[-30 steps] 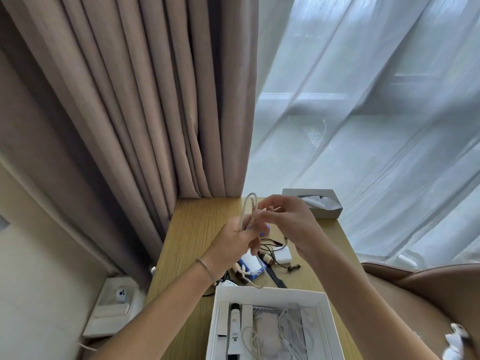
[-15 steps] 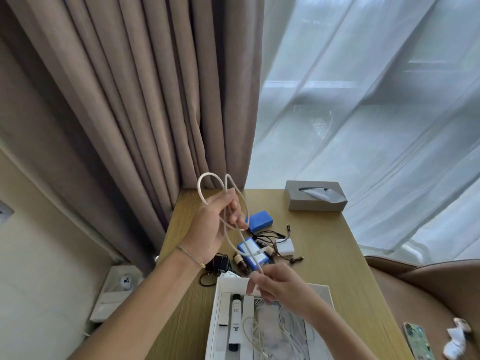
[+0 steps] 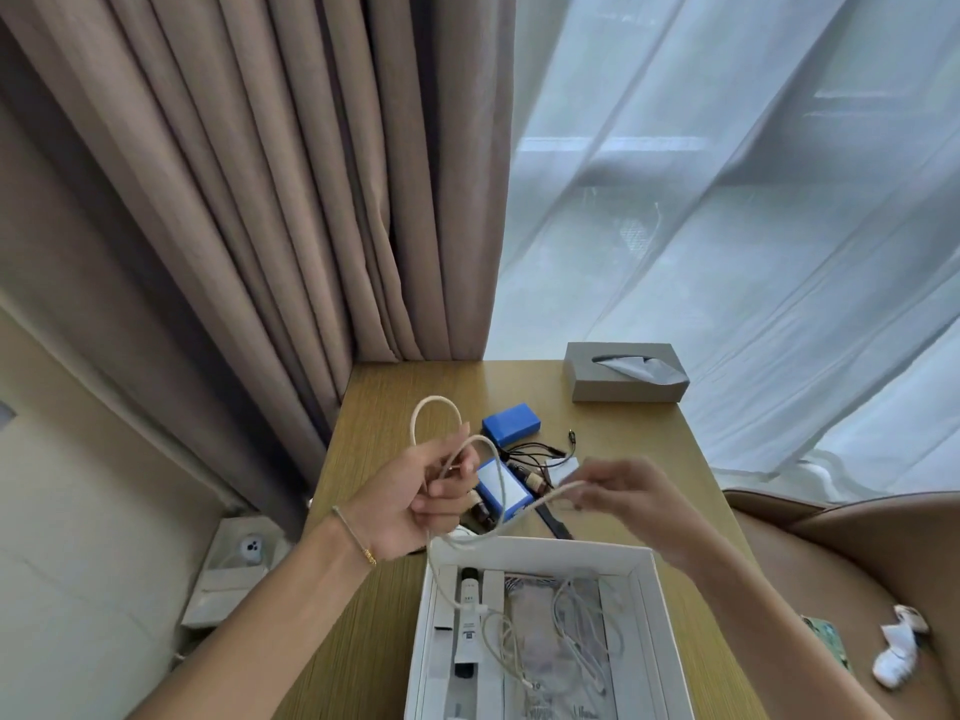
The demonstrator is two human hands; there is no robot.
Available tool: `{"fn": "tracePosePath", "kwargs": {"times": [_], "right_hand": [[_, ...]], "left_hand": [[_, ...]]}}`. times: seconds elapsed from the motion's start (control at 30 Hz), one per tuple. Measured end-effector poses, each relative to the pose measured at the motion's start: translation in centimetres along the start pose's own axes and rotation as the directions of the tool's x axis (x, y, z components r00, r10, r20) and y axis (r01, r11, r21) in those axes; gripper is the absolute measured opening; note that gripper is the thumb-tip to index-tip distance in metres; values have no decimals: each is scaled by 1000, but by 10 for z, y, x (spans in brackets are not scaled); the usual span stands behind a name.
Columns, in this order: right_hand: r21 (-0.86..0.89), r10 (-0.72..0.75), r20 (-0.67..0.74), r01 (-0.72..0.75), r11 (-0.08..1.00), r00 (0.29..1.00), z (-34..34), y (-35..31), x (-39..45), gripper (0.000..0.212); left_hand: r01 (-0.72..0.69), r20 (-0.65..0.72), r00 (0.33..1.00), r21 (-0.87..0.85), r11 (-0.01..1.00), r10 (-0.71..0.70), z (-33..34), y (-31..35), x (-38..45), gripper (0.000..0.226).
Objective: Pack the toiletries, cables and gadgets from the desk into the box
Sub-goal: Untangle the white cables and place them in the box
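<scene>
I hold a white cable [image 3: 498, 475] above the desk with both hands. My left hand [image 3: 421, 496] grips its coiled loops, which stick up above my fingers. My right hand [image 3: 623, 491] pinches a strand that runs across to the left hand. One end of the cable hangs down into the white box [image 3: 652, 605] below, which holds a white tube [image 3: 467, 615] and several white cables [image 3: 582, 631]. On the desk [image 3: 644, 444] behind lie two blue packs [image 3: 511, 423], a black cable [image 3: 540, 450], small bottles and a white adapter.
A grey tissue box [image 3: 626, 371] stands at the desk's far right corner. Curtains hang behind the desk. A brown chair [image 3: 852, 553] with a crumpled white item and a phone on it is at the right. A white device sits low at the left.
My right hand has risen from the box's rim to pull a cable strand sideways. The left hand kept its grip on the loops and has dropped slightly.
</scene>
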State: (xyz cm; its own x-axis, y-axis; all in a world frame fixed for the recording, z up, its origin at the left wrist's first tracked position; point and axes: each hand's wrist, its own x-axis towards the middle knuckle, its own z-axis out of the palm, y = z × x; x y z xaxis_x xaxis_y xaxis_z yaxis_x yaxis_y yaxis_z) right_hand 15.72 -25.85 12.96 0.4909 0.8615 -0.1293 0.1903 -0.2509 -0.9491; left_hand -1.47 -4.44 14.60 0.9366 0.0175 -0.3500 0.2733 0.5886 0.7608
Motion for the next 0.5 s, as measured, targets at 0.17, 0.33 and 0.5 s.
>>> {"fn": "tracePosePath", "kwargs": {"times": [0.17,0.33,0.5], "right_hand": [[319,169,32,-170,932,985,36,-8,2,24],[408,331,31,-314,857,943,70,-12,-4,25],[319,328,45,-325,890,944,91,-11,-4,26]], "left_hand": [[70,138,990,-197,978,-43,3,-27,11,49],[-13,-322,946,1,1000,13,18,-48,23,53],[-79,-659,711,270,960,244,34,-79,35,49]]}}
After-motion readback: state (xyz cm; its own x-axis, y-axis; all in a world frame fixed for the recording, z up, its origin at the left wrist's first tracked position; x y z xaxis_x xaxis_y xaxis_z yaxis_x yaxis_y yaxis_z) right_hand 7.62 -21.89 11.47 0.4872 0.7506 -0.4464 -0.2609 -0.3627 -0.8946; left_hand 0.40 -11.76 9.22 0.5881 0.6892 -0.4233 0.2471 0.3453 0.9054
